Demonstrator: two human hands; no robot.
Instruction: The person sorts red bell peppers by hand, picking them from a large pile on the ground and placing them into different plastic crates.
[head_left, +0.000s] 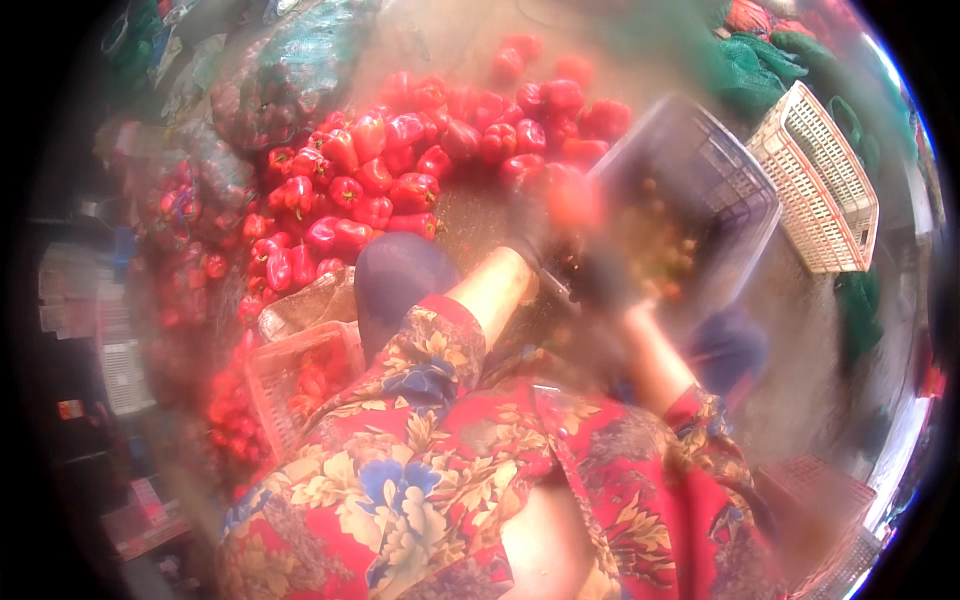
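My left hand (527, 221), in a dark glove, is at a red bell pepper (574, 196) and appears to hold it from its left side. Haze and blur soften both. Just below and to the right, my right hand (602, 274) is also dark-gloved, its fingers too smeared to make out. A thin pale strip (559, 289) slants between my wrists; its kind is unclear. Beyond my hands spreads a large heap of red bell peppers (375, 172) on the floor. Right of them leans a greyish-purple plastic crate (739, 195) with small greenish and reddish bits inside.
A cream slatted plastic crate (825, 187) lies tilted at the right. Mesh sacks of peppers (262, 105) stand at the upper left. By my left knee (401, 289) is a pinkish crate (262, 390) with red pieces. Green netting (750, 71) lies at the upper right.
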